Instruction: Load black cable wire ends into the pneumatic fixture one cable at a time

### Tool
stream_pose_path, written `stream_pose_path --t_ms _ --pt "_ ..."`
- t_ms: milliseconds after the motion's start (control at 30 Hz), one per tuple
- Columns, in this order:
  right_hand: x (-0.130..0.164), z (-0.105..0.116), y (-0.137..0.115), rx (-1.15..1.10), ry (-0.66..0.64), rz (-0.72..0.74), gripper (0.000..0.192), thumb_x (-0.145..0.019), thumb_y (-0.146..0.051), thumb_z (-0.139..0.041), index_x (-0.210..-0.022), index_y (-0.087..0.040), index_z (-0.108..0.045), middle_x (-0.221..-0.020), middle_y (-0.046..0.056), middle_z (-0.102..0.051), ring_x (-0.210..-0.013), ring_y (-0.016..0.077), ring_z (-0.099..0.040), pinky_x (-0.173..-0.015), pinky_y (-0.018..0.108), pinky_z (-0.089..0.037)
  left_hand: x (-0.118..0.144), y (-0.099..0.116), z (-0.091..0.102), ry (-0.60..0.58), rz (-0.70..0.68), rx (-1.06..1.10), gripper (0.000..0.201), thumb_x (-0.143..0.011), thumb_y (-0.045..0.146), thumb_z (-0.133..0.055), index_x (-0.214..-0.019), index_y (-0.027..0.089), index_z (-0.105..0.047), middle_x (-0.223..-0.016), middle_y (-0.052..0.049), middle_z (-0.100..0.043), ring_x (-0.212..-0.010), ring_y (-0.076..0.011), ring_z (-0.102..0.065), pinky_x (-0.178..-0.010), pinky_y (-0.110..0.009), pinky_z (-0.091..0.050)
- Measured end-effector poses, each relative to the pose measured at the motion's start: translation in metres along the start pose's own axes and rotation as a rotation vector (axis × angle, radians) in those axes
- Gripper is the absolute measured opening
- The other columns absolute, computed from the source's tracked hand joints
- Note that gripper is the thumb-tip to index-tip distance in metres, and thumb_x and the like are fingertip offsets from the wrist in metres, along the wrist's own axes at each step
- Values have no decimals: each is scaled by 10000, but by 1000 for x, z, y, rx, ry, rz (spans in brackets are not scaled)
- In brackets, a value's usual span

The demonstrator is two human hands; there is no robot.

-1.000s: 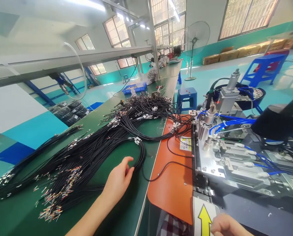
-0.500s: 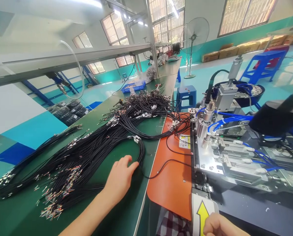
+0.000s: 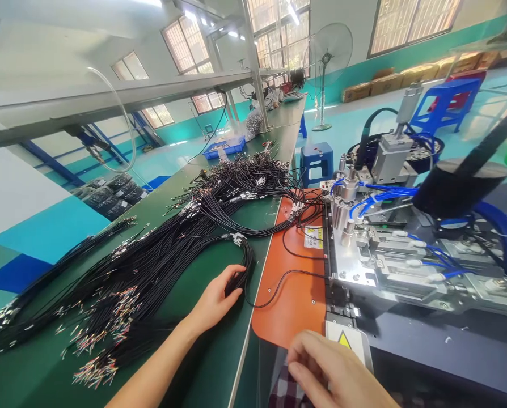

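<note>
On the green bench, my left hand [image 3: 219, 297] is closed around the curved end of a bundle of black cables [image 3: 245, 252], its thumb and forefinger on either side. White connectors [image 3: 237, 239] gather near that bend. My right hand [image 3: 332, 365] is in front of the orange plate [image 3: 270, 317], beside the machine's yellow arrow label [image 3: 344, 340]. Its fingers are curled in towards the thumb, and nothing shows in them. A single black cable [image 3: 294, 272] runs from near the left hand across the orange plate to the machine.
More black cables [image 3: 151, 266] with stripped coloured ends [image 3: 94, 371] cover the green bench [image 3: 198, 368]. The metal machine [image 3: 351, 266] with blue air tubes fills the right side. A blue tray [image 3: 224, 148] stands farther back, and a blue stool [image 3: 317, 161] is behind the machine.
My left hand has moved slightly right and closed on the cable bundle. My right hand has come left and up, away from the arrow label. The view has shifted a little.
</note>
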State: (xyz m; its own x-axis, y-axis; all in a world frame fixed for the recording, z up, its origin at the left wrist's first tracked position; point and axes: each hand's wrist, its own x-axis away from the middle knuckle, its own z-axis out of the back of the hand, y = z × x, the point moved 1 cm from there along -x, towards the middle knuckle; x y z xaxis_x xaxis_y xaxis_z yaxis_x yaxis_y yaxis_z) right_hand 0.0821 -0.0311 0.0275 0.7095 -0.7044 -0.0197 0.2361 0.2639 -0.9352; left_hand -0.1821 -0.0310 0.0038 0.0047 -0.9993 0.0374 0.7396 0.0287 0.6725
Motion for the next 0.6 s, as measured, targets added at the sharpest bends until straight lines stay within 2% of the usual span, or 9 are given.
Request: stream_pose_path --t_ms 100,167,267,333,367,500,600 --pt "-26 -8 -14 49 -51 -42 203 -870 -136 -444 -900 -204 -634 -801 47 -646 -771 204 -642 -706 295 -470 0 12 -1 -43 12 158 400 -809 250 -543 -1205 215 -495 -1194 -73 -542 -1075 -205 -532 -951 -346 -444" --pt "-43 -18 -20 -2 -140 -140 237 -875 -112 -436 -1001 -148 -633 -876 84 -646 -770 211 -664 -739 325 -477 -1 20 3 -58 37 236 410 -798 260 -557 -1200 214 -492 -1129 -69 -545 -1026 -199 -528 -894 -338 -466" --pt "-64 -39 -25 -435 -151 -342 290 -863 -119 -483 -1137 -141 -577 -885 44 -634 -616 146 -682 -632 272 -494 -4 26 15 -73 77 313 446 -775 241 -592 -1209 221 -487 -997 -37 -543 -960 -180 -504 -863 -323 -450" --pt "-76 -57 -25 -785 -101 -493 261 -858 -107 -494 -1107 -133 -567 -893 28 -615 -517 106 -666 -529 230 -474 -7 26 21 -98 100 346 469 -764 225 -611 -1216 226 -486 -906 -10 -528 -892 -164 -493 -819 -302 -440" --pt "-82 -66 -24 -840 -86 -515 228 -870 -102 -474 -1078 -126 -564 -896 26 -605 -491 87 -657 -497 209 -459 -9 26 23 -118 111 358 479 -758 220 -621 -1218 227 -487 -868 2 -516 -852 -156 -489 -781 -287 -437" --pt "-101 -98 -15 -926 1 -523 125 -895 -105 -454 -868 -101 -576 -853 27 -611 -475 48 -639 -438 149 -376 -14 25 25 -201 143 385 540 -719 189 -660 -1231 242 -493 -823 28 -486 -717 -123 -461 -631 -234 -398" --pt "-107 -114 -5 -946 94 -484 101 -884 -145 -511 -807 -104 -564 -808 29 -651 -421 41 -604 -404 151 -318 -17 27 26 -231 157 402 555 -723 171 -655 -1247 249 -487 -788 43 -470 -664 -106 -452 -582 -218 -374"
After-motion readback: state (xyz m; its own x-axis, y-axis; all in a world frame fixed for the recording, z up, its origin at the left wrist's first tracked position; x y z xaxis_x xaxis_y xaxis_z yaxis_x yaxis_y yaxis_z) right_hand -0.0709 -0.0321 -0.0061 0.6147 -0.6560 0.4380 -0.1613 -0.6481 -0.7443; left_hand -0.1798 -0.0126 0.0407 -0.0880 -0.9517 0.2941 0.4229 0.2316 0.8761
